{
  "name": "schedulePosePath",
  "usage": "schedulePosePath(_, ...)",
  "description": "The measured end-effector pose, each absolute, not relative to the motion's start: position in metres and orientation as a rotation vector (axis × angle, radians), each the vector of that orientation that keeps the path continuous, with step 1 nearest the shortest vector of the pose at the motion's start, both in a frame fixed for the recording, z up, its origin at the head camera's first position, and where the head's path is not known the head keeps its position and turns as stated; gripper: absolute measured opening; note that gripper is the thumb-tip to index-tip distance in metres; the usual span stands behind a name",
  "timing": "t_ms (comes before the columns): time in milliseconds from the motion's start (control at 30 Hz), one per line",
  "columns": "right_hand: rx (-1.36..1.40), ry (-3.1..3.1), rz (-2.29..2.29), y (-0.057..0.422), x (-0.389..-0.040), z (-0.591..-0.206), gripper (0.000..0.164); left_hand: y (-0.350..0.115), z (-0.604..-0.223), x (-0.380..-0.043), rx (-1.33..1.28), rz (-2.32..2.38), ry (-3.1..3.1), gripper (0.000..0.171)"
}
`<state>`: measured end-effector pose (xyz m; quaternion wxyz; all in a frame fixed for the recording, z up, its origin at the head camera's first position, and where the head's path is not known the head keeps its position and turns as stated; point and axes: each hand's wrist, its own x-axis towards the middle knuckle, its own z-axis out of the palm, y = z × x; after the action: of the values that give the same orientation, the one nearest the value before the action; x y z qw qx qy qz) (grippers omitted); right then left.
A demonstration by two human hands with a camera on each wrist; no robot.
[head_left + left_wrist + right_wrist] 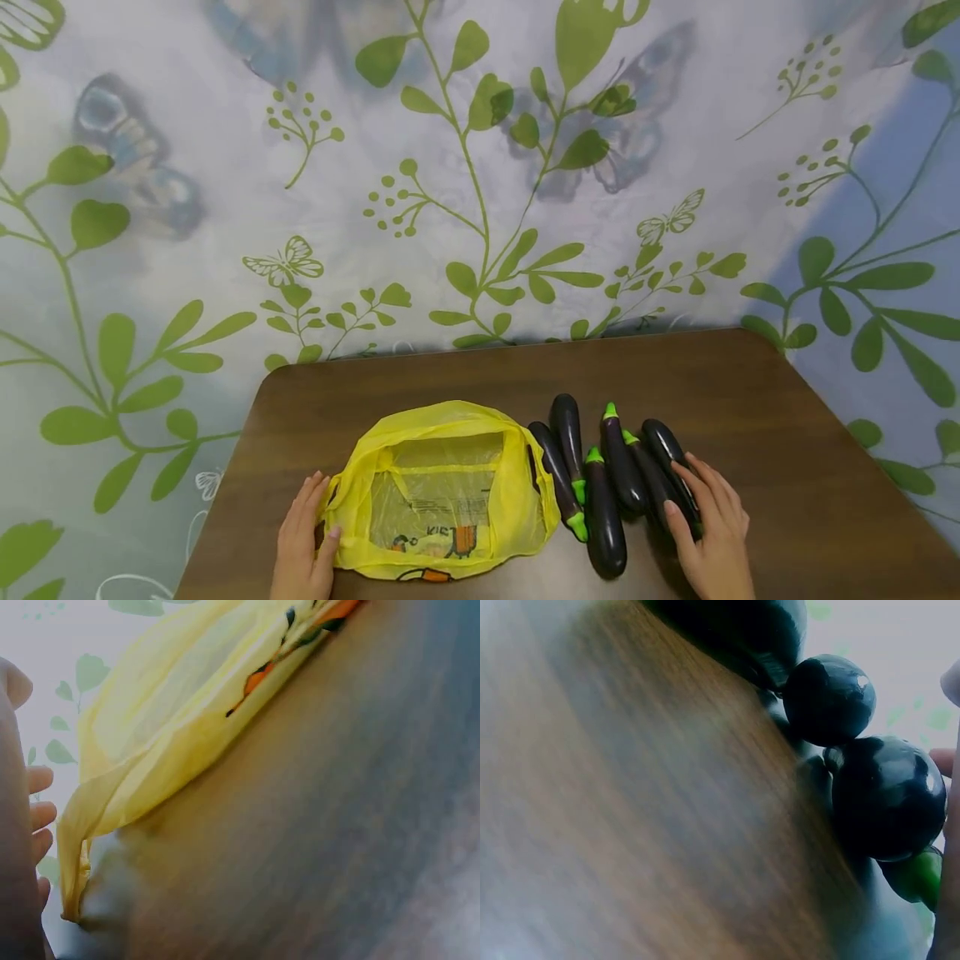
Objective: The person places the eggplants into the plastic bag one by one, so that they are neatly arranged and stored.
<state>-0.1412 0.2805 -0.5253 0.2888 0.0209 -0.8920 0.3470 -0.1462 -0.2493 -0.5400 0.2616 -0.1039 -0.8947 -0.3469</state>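
Observation:
A yellow plastic bag (442,421) lies on the table with its mouth spread wide, printed lettering and an orange drawing showing inside. Along its left edge rests my left hand (303,537), fingers extended and the thumb at the near corner. In the left wrist view the bag (176,746) droops to a narrow tip beside the fingers (43,814). Several dark purple eggplants (606,525) with green stem ends lie right of the bag. My right hand (712,529) is at the rightmost eggplant (662,440), fingertips against its side. Rounded eggplant ends (889,799) fill the right wrist view's edge.
Everything lies on a brown wooden table (810,467) with rounded far corners. Behind it hangs a pale wall covering (525,208) with green leaves and butterflies. The leftmost eggplants (555,467) lie right against the bag's right side.

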Motion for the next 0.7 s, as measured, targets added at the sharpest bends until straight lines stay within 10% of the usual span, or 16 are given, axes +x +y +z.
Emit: schedulePosePath(700, -0.161, -2.4, 1.158, 0.278, -0.146, -0.516, 0.04, -0.242, -0.515, -0.14, -0.07, -1.063, -2.654, 0.046)
